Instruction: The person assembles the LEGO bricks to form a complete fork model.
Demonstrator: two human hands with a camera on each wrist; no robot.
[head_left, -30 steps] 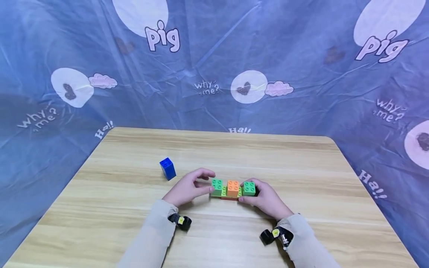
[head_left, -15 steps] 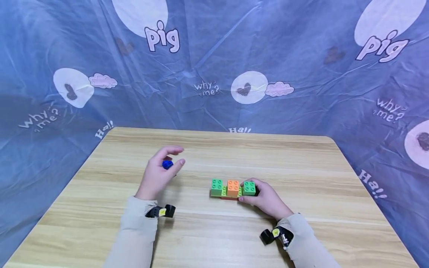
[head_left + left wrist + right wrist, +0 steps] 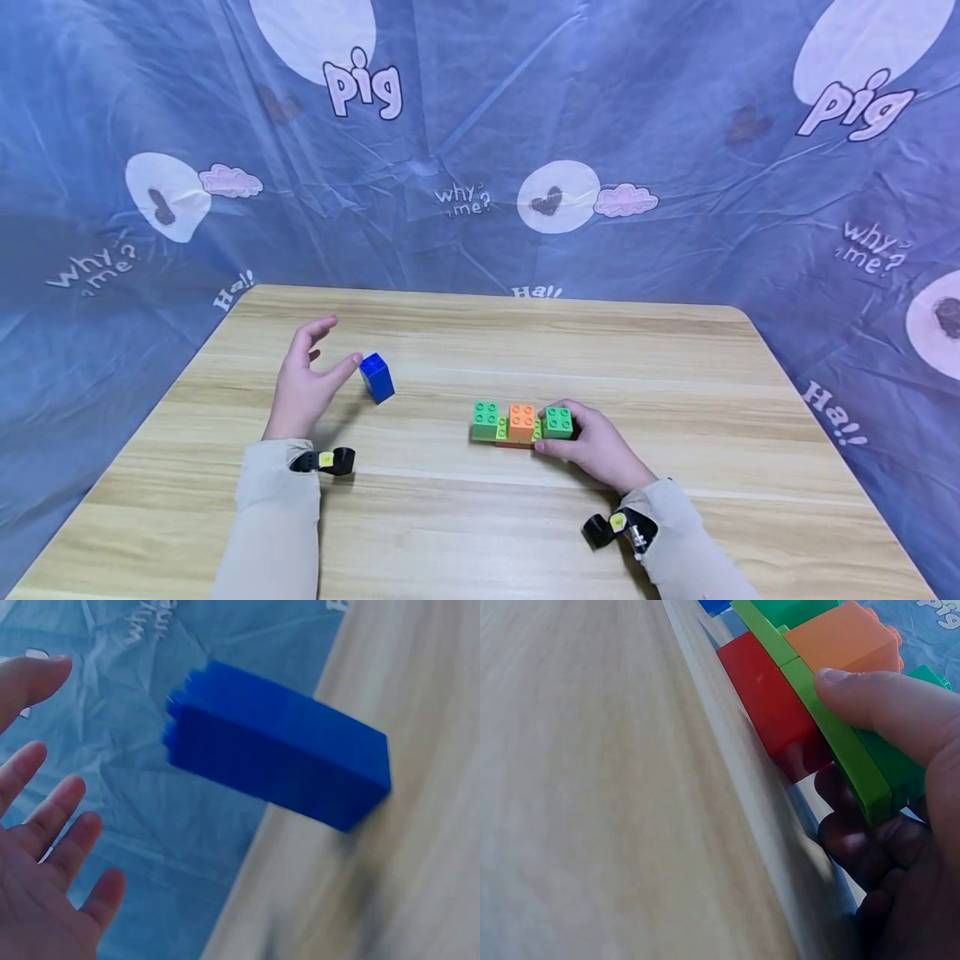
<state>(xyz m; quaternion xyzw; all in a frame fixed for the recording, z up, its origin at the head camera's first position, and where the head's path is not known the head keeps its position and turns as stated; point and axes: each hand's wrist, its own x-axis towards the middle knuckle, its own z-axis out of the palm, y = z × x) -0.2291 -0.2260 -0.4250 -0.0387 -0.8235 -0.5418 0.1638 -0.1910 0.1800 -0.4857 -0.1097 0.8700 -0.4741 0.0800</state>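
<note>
A tall blue toy brick (image 3: 377, 379) stands on the table, left of centre; the left wrist view shows its full side and the studs at one end (image 3: 277, 742). My left hand (image 3: 309, 383) is just left of it, fingers spread and holding nothing. In the left wrist view a gap separates thumb and brick. My right hand (image 3: 597, 450) grips the right end of a built row of bricks. That row has a red brick (image 3: 772, 697) underneath, lime-green plates (image 3: 844, 746) across it, and an orange brick (image 3: 521, 422) between two green bricks (image 3: 485, 420) on top.
The wooden table (image 3: 465, 517) reaches back to a blue printed cloth (image 3: 465, 125) hanging behind and along both sides. Each wrist carries a strapped black camera (image 3: 343, 461).
My left hand left the row's left end, passed over the blue brick and is now to its left. The blue brick stands in about the same place. My right hand has stayed put.
</note>
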